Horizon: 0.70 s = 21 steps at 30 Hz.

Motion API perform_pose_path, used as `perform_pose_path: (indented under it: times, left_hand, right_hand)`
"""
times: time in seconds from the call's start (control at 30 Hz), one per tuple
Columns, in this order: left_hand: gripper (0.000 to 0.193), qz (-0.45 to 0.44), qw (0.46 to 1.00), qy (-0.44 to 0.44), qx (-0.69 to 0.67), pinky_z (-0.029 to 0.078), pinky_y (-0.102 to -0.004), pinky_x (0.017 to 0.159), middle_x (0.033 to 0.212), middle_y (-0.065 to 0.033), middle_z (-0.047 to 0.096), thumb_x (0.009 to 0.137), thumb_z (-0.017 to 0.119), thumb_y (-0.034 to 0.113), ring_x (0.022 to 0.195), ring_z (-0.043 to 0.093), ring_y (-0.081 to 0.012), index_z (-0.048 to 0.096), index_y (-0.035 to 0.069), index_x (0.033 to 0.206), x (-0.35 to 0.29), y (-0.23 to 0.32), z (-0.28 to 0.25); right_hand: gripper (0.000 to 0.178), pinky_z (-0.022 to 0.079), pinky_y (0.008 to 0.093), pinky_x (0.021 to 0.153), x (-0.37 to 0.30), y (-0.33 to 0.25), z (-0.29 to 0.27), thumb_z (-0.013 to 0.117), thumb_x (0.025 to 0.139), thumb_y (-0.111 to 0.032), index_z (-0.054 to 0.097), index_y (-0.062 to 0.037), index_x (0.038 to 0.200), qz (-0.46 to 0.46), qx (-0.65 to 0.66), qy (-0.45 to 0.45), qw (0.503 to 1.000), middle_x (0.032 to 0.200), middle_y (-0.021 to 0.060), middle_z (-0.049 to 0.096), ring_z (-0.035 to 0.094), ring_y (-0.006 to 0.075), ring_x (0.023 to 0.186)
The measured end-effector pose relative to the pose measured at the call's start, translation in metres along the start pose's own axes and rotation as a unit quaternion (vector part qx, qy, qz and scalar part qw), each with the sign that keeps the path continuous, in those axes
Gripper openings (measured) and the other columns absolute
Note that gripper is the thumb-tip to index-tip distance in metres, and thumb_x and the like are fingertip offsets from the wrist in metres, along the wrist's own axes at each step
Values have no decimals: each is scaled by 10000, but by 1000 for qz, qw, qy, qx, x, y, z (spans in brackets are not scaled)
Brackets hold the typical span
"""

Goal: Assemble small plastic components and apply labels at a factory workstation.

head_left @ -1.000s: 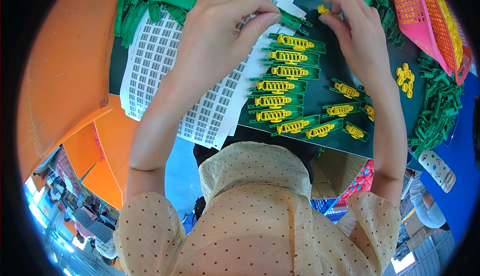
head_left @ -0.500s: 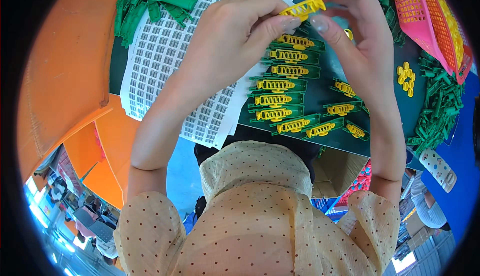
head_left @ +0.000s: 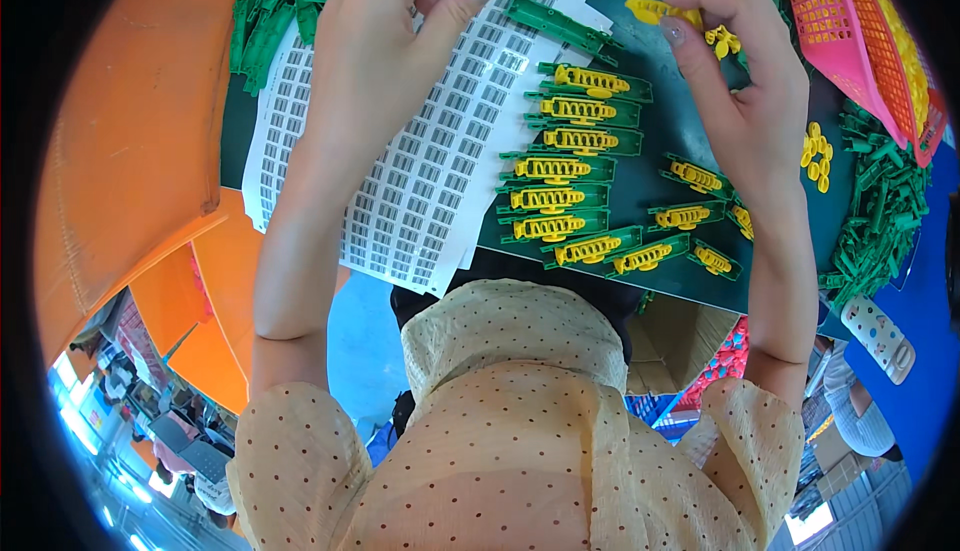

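left hand (head_left: pixel 385 51): fingers curled over the white label sheet (head_left: pixel 400 166), at the worktop's (head_left: pixel 690 121) far left; whether it grasps anything, cannot tell.
right hand (head_left: pixel 745 81): pinching a yellow clip (head_left: pixel 660 11) near the far edge.
assembled green-yellow pieces (head_left: pixel 560 196): rows mid-worktop.

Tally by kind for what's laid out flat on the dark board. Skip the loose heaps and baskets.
Green holders with yellow inserts: 12 (one partly hidden at the right)
Bare green holder: 1
White label sheet: 1
Total: 14
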<state>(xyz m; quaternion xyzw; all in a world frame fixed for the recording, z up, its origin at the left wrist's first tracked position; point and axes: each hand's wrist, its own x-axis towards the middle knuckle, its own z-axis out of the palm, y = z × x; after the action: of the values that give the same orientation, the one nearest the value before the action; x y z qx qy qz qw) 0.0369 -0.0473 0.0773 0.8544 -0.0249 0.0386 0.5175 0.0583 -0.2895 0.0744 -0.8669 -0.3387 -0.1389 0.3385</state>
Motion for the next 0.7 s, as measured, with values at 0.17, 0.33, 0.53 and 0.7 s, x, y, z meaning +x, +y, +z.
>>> perform_pose_path:
  times: [0.17,0.33,0.53,0.7]
  left_hand:
    - [166,115,981,-62,144,479,-337,689,912,-123,609,881,687,41,816,590,-264,652,-34,1024,-1,-8,9]
    - [168,504,859,87,-30,470,-378,737,944,-120,594,835,719,47,875,573,-310,647,-16,973,27,-79,41]
    - [167,351,935,-12,49,472,-379,786,995,-122,603,817,720,41,947,574,-309,648,-1,962,6,-28,21]
    - [135,288,924,-57,246,494,-271,725,842,-54,638,912,682,116,791,619,-160,658,31,1015,3,-27,13]
  right_hand:
    - [157,472,272,806,-7,5,5,686,865,-4,641,-47,1009,82,-10,-69,994,954,50,621,596,165,876]
    - [156,474,315,817,-9,15,6,695,863,-29,626,-53,1000,44,-74,-97,992,943,52,624,611,203,887]
    - [152,469,356,843,-10,10,6,708,852,-72,617,-57,972,75,-120,-133,981,943,48,628,617,254,915]
    - [159,460,366,854,-8,13,12,717,848,-104,620,-64,968,17,-158,-100,982,930,51,624,613,258,915]
